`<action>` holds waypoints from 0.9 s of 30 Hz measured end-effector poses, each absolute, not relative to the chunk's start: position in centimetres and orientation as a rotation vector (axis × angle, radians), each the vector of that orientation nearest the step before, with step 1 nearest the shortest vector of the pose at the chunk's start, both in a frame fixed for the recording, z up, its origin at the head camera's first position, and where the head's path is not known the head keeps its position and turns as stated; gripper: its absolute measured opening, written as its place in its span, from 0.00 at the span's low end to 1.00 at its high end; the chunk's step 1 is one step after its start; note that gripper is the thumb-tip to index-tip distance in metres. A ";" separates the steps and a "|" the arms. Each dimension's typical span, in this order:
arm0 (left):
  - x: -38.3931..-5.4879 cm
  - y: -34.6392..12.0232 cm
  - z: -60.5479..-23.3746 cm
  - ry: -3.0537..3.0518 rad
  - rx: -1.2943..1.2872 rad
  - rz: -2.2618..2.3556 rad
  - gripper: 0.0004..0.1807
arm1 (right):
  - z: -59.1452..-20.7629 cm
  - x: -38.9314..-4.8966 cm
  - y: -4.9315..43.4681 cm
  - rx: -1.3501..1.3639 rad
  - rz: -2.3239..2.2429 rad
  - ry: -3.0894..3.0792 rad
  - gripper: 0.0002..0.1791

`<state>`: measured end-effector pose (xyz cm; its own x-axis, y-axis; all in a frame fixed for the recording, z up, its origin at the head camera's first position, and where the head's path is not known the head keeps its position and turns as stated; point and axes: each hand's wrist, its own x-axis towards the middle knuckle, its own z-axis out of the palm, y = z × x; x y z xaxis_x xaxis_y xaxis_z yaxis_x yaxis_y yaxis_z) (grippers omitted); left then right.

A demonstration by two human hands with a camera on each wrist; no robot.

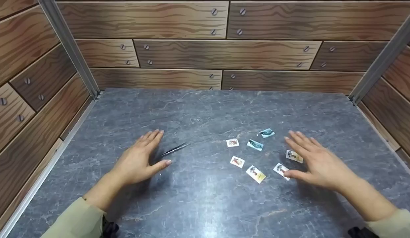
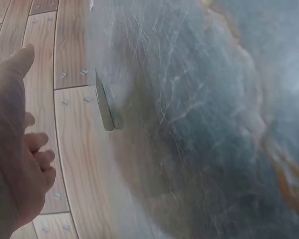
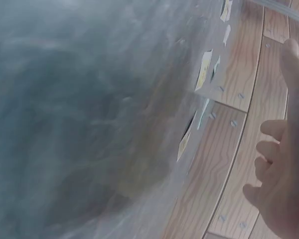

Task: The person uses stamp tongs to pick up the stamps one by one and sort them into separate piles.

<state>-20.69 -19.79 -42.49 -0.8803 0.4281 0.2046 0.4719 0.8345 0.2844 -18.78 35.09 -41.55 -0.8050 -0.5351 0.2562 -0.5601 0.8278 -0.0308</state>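
Note:
My left hand [image 1: 142, 158] is held over the table, palm down with fingers straight and thumb spread, gripping nothing. Just past its fingers lies a pair of dark tweezers [image 1: 174, 149], which also shows in the left wrist view as slim metal tweezers [image 2: 103, 104]. Over the right side hovers my right hand [image 1: 320, 162], fingers extended and empty. Its thumb overlaps a small picture card [image 1: 280, 170], and a yellowish card [image 1: 293, 156] lies by its palm. To its left are two teal cards, one a teal card [image 1: 255, 145], plus a white card with a red figure [image 1: 232, 142].
Nearer the front lie another red-figured card [image 1: 237, 161] and a yellow-cornered card [image 1: 256, 174]. The grey marbled table [image 1: 198, 112] is bounded by a wood-patterned back wall [image 1: 178, 54], similar side walls and metal corner posts [image 1: 72, 46].

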 end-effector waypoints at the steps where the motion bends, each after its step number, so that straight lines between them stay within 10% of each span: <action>1: -20.8 -19.8 -42.6 -2.879 -0.718 -0.517 0.55 | -41.5 -18.9 34.7 0.870 0.152 -2.761 0.56; 27: -24.3 -19.1 -44.8 -2.825 -0.780 -1.032 0.40 | -43.4 -24.6 27.1 1.404 0.101 -2.737 0.35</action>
